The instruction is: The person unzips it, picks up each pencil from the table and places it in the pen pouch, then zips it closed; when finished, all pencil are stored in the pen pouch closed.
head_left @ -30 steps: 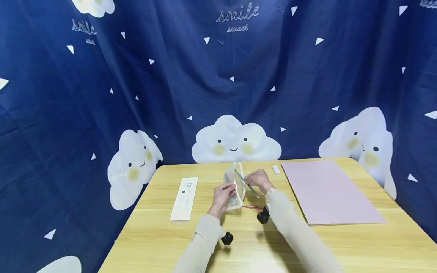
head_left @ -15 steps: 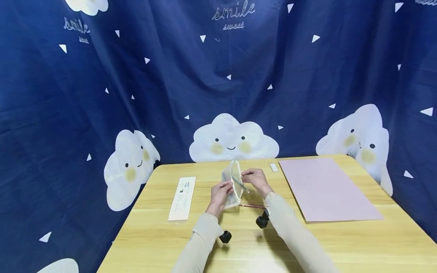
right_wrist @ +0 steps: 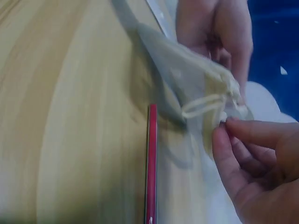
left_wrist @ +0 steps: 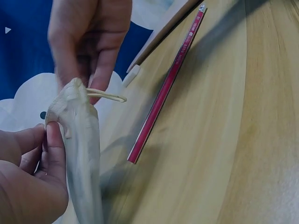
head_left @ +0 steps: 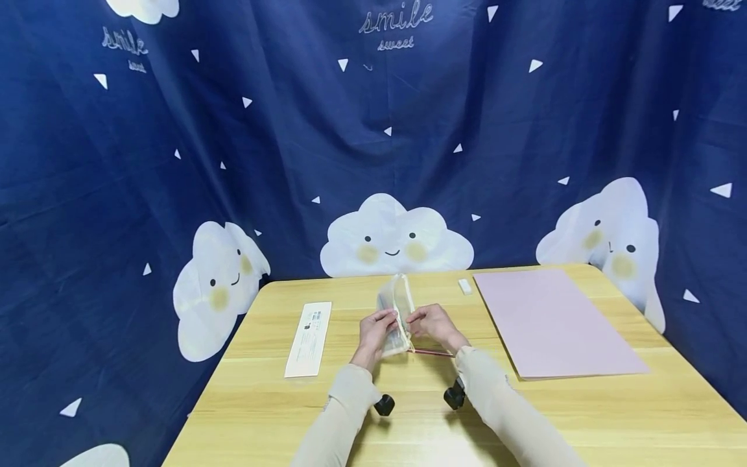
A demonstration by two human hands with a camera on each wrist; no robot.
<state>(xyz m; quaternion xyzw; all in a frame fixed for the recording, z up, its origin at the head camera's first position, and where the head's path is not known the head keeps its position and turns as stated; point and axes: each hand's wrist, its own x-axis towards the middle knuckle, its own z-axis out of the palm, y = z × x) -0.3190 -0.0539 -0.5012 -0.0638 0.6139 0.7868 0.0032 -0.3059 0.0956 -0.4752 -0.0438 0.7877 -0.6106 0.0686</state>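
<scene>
Left hand [left_wrist: 35, 175] pinching edge of pale pouch [left_wrist: 84, 154] over table [head_left: 262, 415]. Right hand [right_wrist: 264, 165] at pouch mouth, fingertips nearly meeting; cannot tell if holding anything. Left wrist view shows eraser end of red pencil [left_wrist: 168, 84], hidden by sleeve [head_left: 504, 405] in head view.

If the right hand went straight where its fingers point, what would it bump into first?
The right hand would probably meet the pale see-through pouch first, right by its fingertips. I can't tell whether they are touching.
</scene>
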